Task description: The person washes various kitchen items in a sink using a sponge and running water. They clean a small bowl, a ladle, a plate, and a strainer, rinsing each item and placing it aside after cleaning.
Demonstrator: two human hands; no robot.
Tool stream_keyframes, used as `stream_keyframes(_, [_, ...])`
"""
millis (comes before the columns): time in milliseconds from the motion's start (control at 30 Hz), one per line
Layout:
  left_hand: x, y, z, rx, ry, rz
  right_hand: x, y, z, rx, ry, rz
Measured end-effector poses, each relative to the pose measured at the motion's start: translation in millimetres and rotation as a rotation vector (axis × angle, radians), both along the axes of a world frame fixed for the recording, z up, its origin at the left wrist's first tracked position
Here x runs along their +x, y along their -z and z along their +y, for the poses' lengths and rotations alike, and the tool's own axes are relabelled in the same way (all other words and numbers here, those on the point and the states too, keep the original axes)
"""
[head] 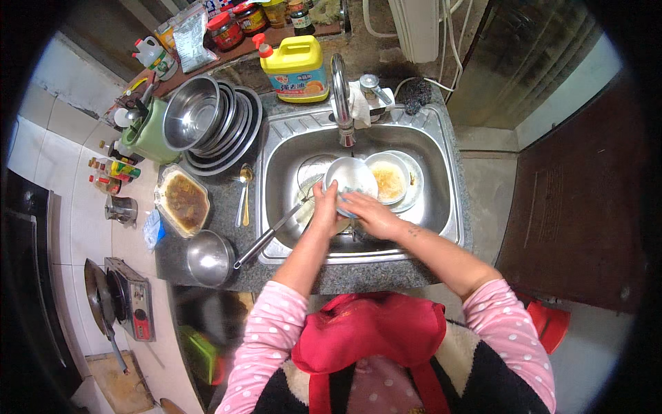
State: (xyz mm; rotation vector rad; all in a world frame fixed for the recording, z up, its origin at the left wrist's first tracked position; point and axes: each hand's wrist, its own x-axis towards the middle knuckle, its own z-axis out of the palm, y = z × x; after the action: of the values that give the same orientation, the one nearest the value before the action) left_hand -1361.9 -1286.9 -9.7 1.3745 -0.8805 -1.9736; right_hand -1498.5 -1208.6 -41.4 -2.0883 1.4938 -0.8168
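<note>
A white bowl is held tilted over the stainless steel sink. My left hand grips its left rim, thumb at the edge. My right hand lies against its lower right side, with something blue under the fingers that I cannot make out. Right of it, a second bowl with yellowish food bits rests on a plate. A wire strainer and a long-handled utensil lie to the left, the handle over the sink's edge. Above stands the chrome faucet.
Left of the sink are stacked metal basins, spoons, a tray of brown food and a metal bowl. Behind stand a yellow pump jug and a faucet handle; a dark scourer lies at the back right.
</note>
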Motion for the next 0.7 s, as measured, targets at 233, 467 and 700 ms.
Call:
stream_keyframes(233, [-13.6,34.8,3.8,-0.102,-0.349,0.110,40.9,-1.6,-8.4,0.094,0.206,-0.405])
stream_keyframes(467, [-0.1,25.4,-6.9,-0.121,-0.083,-0.031,19.7,0.5,-6.3,0.011,0.142,-0.212])
stream_keyframes(700, [11.7,-19.5,-19.7,0.009,0.237,-0.085,-10.2,1.3,4.4,-0.019,-0.038,0.129])
